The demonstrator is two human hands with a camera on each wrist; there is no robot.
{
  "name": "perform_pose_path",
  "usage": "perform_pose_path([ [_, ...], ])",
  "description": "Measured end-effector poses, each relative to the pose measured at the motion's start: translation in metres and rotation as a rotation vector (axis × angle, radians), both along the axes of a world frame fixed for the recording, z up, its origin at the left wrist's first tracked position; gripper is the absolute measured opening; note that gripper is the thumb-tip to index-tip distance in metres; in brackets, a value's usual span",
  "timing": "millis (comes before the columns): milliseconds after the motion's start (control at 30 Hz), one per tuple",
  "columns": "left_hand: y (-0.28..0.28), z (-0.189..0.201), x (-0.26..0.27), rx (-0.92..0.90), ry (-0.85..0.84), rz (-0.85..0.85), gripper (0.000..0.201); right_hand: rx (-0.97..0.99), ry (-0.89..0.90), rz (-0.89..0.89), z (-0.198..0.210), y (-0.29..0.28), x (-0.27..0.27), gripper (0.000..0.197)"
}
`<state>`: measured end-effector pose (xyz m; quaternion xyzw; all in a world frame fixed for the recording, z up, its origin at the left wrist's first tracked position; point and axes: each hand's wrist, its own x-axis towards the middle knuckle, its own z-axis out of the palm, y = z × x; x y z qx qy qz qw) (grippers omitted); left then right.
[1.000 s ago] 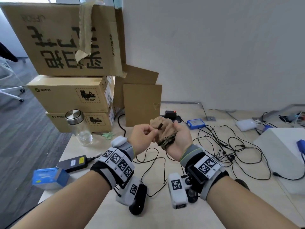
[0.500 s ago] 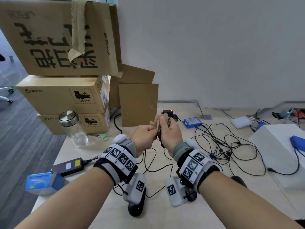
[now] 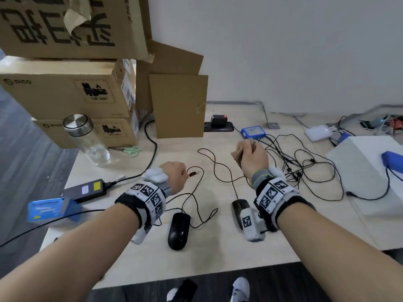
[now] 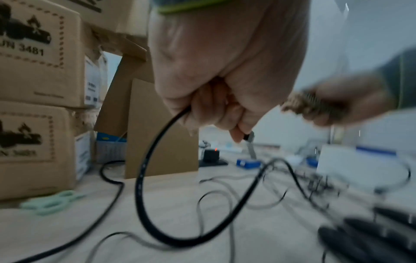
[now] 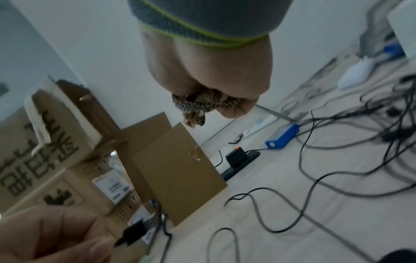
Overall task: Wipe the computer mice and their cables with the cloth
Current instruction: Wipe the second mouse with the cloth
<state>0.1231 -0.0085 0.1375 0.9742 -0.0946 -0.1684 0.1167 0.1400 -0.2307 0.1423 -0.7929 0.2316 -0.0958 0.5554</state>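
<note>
My left hand (image 3: 182,175) pinches the USB plug (image 3: 193,173) at the end of a black mouse cable (image 3: 197,192), low over the table. That cable loops back to a black mouse (image 3: 178,231) lying between my forearms. In the left wrist view the plug (image 4: 249,137) sticks out past my fingertips and the cable (image 4: 144,169) hangs in a loop. My right hand (image 3: 250,152) is raised to the right and grips a bunched tan cloth (image 3: 237,152), seen from below as the cloth (image 5: 198,105). A second black mouse (image 3: 238,206) lies half hidden by my right wrist camera.
Stacked cardboard boxes (image 3: 65,92) fill the back left, with a glass jar (image 3: 91,142) and green scissors (image 3: 130,151) before them. A power adapter (image 3: 87,190) and blue box (image 3: 50,209) sit left. A cable tangle (image 3: 305,168), blue device (image 3: 254,132) and white box (image 3: 370,171) lie right.
My hands have come apart and dropped. The right hand with the cloth slid off the cable end and moved right; the left hand carried the plug down and left.
</note>
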Motion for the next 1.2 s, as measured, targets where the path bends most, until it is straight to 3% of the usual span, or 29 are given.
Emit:
perform_pose_path([
  [100,0.002,-0.025,-0.005,0.176,0.140,0.016,0.018,-0.160,0.056,0.081,-0.014,-0.015,-0.014,0.026],
  [200,0.003,-0.057,-0.013,0.191,0.163,0.089,0.025,-0.393,0.170,0.153,-0.028,-0.031,-0.030,0.030],
  [367,-0.012,-0.070,-0.012,0.321,0.322,0.113,0.055,-0.399,0.221,0.165,-0.048,-0.066,-0.041,0.032],
  [500,-0.046,-0.072,-0.016,0.160,0.171,0.169,0.051,-0.382,0.212,0.190,-0.055,-0.086,-0.046,0.028],
  [600,-0.099,-0.078,-0.028,-0.166,-0.004,0.239,0.037,-0.367,0.234,0.230,-0.060,-0.114,-0.044,0.024],
  [667,-0.131,-0.081,-0.039,-0.339,0.026,0.317,0.037,-0.378,0.241,0.262,-0.065,-0.126,-0.042,0.025],
  [733,-0.156,-0.091,-0.049,-0.398,0.123,0.384,0.047,-0.377,0.242,0.298,-0.067,-0.134,-0.042,0.026],
  [867,-0.195,-0.124,-0.064,-0.262,0.270,0.515,0.087,-0.369,0.233,0.413,-0.075,-0.162,-0.042,0.019],
  [1000,-0.231,-0.144,-0.081,-0.083,0.274,0.586,0.112,-0.324,0.218,0.507,-0.087,-0.189,-0.044,0.015],
  [1100,-0.255,-0.157,-0.089,-0.075,0.210,0.648,0.113,-0.317,0.237,0.574,-0.101,-0.203,-0.044,0.023],
  [1200,-0.265,-0.158,-0.088,-0.048,0.160,0.717,0.098,-0.291,0.247,0.603,-0.109,-0.208,-0.046,0.025],
])
